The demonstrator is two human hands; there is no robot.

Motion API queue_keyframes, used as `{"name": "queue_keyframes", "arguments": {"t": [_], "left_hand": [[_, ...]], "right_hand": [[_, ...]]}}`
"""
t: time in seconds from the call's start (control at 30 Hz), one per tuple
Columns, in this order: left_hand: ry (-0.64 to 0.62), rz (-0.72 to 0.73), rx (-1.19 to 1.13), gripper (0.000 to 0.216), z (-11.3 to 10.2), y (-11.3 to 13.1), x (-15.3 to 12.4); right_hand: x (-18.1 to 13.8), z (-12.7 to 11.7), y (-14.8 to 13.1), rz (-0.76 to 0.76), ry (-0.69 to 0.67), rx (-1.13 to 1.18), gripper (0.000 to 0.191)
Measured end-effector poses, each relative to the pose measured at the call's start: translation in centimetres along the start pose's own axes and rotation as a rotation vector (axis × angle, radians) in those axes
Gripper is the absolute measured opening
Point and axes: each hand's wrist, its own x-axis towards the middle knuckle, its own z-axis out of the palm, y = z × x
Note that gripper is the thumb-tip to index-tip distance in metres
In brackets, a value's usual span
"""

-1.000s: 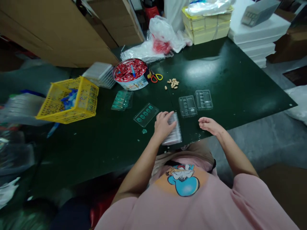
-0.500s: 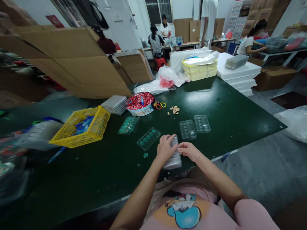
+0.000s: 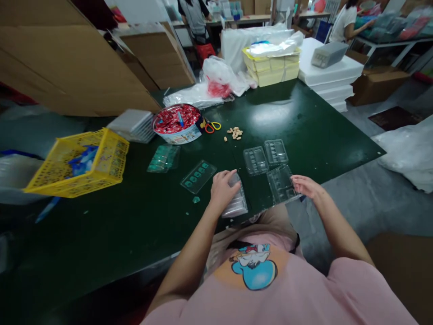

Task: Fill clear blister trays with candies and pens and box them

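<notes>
My left hand (image 3: 225,189) is wrapped over a stack of clear plastic trays (image 3: 237,202) near the table's front edge. My right hand (image 3: 306,185) pinches the right edge of a single clear compartment tray (image 3: 281,184), which is low over the table or touching it; I cannot tell which. Two more clear trays, a left one (image 3: 255,160) and a right one (image 3: 276,151), lie just beyond it. Left of the stack is a clear tray with green pieces (image 3: 198,176) in a row. One loose green piece (image 3: 196,199) lies nearer me.
A yellow basket (image 3: 111,158) of blue items stands at left. Further back are a round tin (image 3: 182,135) of red-wrapped pieces, scissors (image 3: 213,127), peanuts (image 3: 235,132) and plastic bags (image 3: 199,93). White foam sheets (image 3: 331,76) are stacked behind the table. A co-worker (image 3: 345,27) sits at back right.
My right hand has moved right, away from the stack, with one clear tray in its fingers. My left hand stays on the stack. The camera view has tipped downward.
</notes>
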Motion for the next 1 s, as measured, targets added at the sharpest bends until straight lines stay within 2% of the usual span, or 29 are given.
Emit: {"name": "queue_keyframes", "arguments": {"t": [0.07, 0.13, 0.2, 0.27, 0.33, 0.37, 0.43, 0.5, 0.63, 0.73, 0.8, 0.83, 0.93, 1.0], "left_hand": [[-0.023, 0.005, 0.023, 0.045, 0.0, 0.5, 0.2], [-0.034, 0.006, 0.038, 0.045, 0.1, 0.8, 0.2], [-0.031, 0.004, 0.044, 0.045, 0.1, 0.9, 0.2], [-0.027, 0.002, 0.046, 0.045, 0.0, 0.9, 0.1], [-0.032, -0.002, 0.046, 0.045, 0.0, 0.9, 0.1], [-0.038, -0.004, 0.047, 0.046, 0.0, 0.9, 0.0], [-0.046, -0.007, 0.053, 0.046, 0.0, 0.8, 0.0], [-0.048, -0.006, 0.065, 0.047, 0.1, 0.8, 0.0], [-0.039, -0.006, 0.075, 0.047, 0.3, 0.8, -0.1], [-0.038, -0.015, 0.070, 0.047, 0.3, 1.0, -0.3], [-0.044, -0.023, 0.069, 0.048, 0.3, 1.1, -0.4], [-0.049, -0.024, 0.070, 0.049, 0.3, 1.2, -0.5], [-0.059, -0.029, 0.074, 0.052, 0.4, 1.3, -0.7], [-0.062, -0.031, 0.069, 0.052, 0.4, 1.4, -0.9]], "right_hand": [[0.6, -2.3, -0.7, -0.035, 0.114, -0.095, 0.042], [1.2, -3.4, -1.0, -0.118, 0.279, -0.237, 0.042], [1.4, -3.0, -0.6, -0.281, 0.473, -0.459, 0.045], [0.9, -1.4, 0.5, -0.486, 0.583, -0.781, 0.054], [0.0, 0.8, 2.2, -0.625, 0.564, -1.128, 0.064], [-0.4, 1.9, 3.1, -0.649, 0.527, -1.274, 0.067], [-0.7, 3.5, 4.5, -0.631, 0.494, -1.470, 0.068], [-0.2, 4.2, 4.8, -0.590, 0.526, -1.548, 0.066], [2.1, 3.8, 2.8, -0.569, 0.594, -1.546, 0.064], [2.6, 5.0, 1.3, -0.709, 0.571, -1.459, 0.057], [2.1, 7.5, 1.4, -0.804, 0.440, -1.281, 0.046], [1.8, 9.1, 1.9, -0.804, 0.321, -1.151, 0.041], [1.0, 14.0, 4.1, -0.601, -0.058, -0.699, 0.031], [0.9, 16.5, 5.3, -0.439, -0.168, -0.438, 0.030]]}}
